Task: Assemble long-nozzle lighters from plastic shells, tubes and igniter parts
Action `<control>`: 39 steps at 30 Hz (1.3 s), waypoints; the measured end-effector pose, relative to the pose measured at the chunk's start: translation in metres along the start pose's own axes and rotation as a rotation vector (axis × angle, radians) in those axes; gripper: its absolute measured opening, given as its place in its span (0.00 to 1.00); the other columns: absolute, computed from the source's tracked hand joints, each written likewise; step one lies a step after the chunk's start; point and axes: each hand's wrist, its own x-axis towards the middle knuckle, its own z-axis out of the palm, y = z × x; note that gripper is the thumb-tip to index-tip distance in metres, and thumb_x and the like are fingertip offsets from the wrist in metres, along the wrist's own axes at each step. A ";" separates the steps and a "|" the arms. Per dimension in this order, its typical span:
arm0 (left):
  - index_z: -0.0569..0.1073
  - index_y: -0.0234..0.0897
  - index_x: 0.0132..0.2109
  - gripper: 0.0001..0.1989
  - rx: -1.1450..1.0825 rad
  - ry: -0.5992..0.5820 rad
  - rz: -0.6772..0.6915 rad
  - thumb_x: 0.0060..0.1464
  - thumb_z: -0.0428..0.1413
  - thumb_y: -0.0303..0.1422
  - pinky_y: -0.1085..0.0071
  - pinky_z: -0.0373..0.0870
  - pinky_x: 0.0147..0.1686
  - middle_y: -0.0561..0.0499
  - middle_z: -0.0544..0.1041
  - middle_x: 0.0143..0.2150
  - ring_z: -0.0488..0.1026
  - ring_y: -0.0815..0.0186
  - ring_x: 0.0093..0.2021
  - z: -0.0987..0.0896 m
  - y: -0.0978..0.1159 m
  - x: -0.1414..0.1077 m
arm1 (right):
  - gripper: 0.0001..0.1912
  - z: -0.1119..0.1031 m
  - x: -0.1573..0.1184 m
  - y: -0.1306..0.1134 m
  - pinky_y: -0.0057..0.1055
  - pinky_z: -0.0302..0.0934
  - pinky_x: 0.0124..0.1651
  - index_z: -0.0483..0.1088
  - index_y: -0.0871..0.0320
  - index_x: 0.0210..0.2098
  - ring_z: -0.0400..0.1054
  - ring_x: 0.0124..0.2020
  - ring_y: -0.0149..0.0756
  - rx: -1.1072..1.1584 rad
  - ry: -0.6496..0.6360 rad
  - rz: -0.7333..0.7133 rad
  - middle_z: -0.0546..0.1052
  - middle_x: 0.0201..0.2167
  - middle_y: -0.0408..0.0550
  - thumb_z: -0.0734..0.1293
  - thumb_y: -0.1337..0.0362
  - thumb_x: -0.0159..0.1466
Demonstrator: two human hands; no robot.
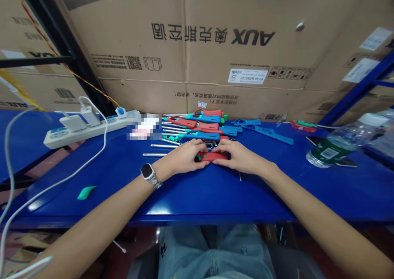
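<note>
Red handle (pixel 212 157) just in front of lighters (pixel 207 126), above blue counter (pixel 191 201); contact with counter unclear. Left hand (pixel 186 156): fingers grasping handle's left end. Right hand (pixel 241 155): fingers grasping right end. Power strip (pixel 58 138) left of lighters; green piece (pixel 86 192) left and in front of them. Blue shells (pixel 271 134) just right of lighters; bottle (pixel 329 149) farther right. Printed carton (pixel 200 61) behind lighters.
</note>
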 end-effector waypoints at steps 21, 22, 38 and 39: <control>0.80 0.35 0.45 0.16 -0.056 -0.042 -0.040 0.58 0.63 0.44 0.64 0.70 0.39 0.45 0.75 0.42 0.74 0.60 0.38 -0.022 -0.007 -0.009 | 0.10 -0.011 0.009 -0.005 0.35 0.62 0.43 0.78 0.58 0.44 0.71 0.41 0.41 -0.038 -0.123 0.113 0.77 0.41 0.50 0.74 0.62 0.64; 0.80 0.36 0.45 0.16 -0.049 -0.052 -0.043 0.57 0.64 0.44 0.64 0.69 0.40 0.45 0.76 0.42 0.74 0.59 0.38 -0.022 -0.007 -0.009 | 0.09 -0.013 0.010 -0.008 0.35 0.61 0.41 0.78 0.57 0.43 0.71 0.40 0.41 -0.063 -0.137 0.134 0.77 0.40 0.51 0.74 0.61 0.64; 0.69 0.38 0.42 0.17 -0.126 0.070 -0.084 0.52 0.68 0.39 0.65 0.68 0.35 0.50 0.77 0.38 0.75 0.60 0.36 -0.012 -0.004 -0.007 | 0.22 0.026 0.026 -0.046 0.47 0.59 0.56 0.67 0.66 0.56 0.72 0.50 0.55 -0.403 -0.098 0.106 0.77 0.51 0.64 0.62 0.62 0.64; 0.68 0.38 0.43 0.18 -0.097 0.084 -0.082 0.52 0.67 0.38 0.65 0.68 0.35 0.49 0.77 0.38 0.75 0.59 0.37 -0.013 -0.002 -0.007 | 0.23 0.025 0.026 -0.046 0.46 0.60 0.55 0.67 0.66 0.56 0.72 0.50 0.55 -0.423 -0.099 0.110 0.77 0.51 0.65 0.61 0.62 0.65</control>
